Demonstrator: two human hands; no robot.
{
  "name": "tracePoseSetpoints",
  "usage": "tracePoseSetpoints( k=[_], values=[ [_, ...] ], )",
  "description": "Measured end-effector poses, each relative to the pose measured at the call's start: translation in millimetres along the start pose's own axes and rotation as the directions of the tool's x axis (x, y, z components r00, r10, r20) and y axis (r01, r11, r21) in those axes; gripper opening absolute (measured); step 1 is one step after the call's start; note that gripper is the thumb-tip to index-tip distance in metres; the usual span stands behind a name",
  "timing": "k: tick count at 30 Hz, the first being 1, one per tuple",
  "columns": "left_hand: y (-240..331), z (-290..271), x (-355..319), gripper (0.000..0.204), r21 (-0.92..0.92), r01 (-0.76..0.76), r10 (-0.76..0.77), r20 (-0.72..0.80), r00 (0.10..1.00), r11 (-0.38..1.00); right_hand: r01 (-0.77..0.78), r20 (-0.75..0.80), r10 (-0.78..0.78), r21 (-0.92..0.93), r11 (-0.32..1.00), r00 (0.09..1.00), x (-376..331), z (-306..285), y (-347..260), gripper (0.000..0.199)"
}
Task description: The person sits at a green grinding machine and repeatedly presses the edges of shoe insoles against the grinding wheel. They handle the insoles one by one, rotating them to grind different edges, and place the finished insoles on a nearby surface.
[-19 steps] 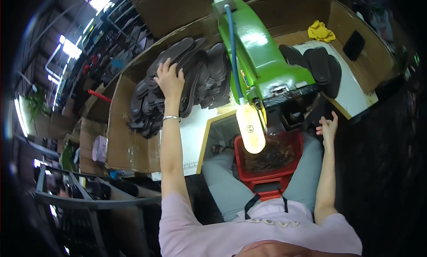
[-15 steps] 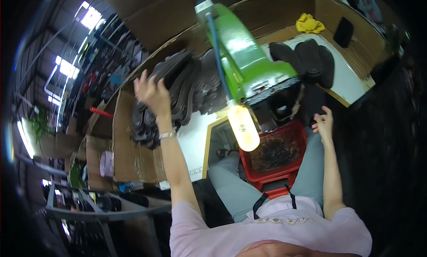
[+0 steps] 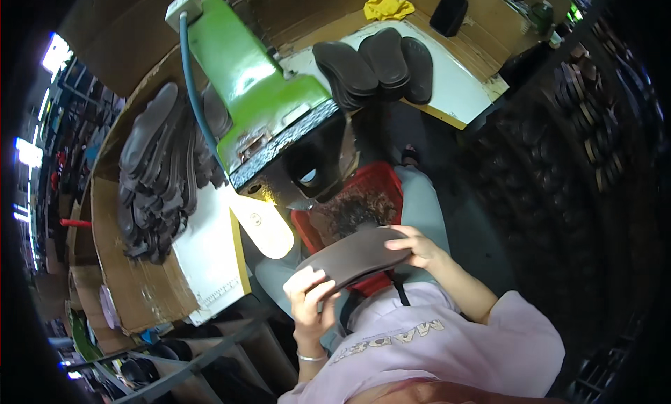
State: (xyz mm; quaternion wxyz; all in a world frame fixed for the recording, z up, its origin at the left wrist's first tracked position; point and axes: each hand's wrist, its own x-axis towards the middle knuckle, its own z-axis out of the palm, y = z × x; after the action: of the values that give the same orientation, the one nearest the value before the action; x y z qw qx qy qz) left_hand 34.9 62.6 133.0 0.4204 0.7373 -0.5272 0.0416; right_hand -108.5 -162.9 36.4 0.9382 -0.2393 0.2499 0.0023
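A dark brown shoe sole (image 3: 355,257) is stretched between my two hands, over my lap and the near side of a red crate (image 3: 397,191). My left hand (image 3: 307,305) grips its left end, the fingers on the upper edge. At the other end, my right hand (image 3: 419,249) pinches it between thumb and fingers. Just beyond the sole stands a green machine (image 3: 244,75) with a dark opening in its lower front. A pale yellow, rounded plate (image 3: 265,229), brightly lit, sticks out beside that opening. Dark shavings or dust lie in the crate.
Many similar soles lie in a heap (image 3: 157,170) on the white table at left. Smaller stacks of soles (image 3: 346,68) sit at right behind the machine. Cardboard walls (image 3: 150,299) border the table. A yellow cloth (image 3: 388,5) and a dark flat pad (image 3: 449,12) are at the back.
My left hand has come from the left heap to my lap and now holds a sole. The right hand, empty before, has closed on its other end. The view has swung right.
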Motion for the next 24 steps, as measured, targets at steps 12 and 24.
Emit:
tracePoseSetpoints(
  k=[12, 24],
  values=[
    [5, 109, 89, 0.025, -0.863, 0.321, -0.555, 0.059, 0.830, 0.389, 0.362, -0.190, -0.356, -0.004, 0.932, 0.915, -7, 11, 54, 0.045],
    [-17, 121, 46, 0.018, -0.753, 0.476, -0.705, 0.023, 0.709, 0.454, 0.428, -0.225, -0.478, -0.237, 0.872, 0.849, -24, 3, 56, 0.046]
  ],
)
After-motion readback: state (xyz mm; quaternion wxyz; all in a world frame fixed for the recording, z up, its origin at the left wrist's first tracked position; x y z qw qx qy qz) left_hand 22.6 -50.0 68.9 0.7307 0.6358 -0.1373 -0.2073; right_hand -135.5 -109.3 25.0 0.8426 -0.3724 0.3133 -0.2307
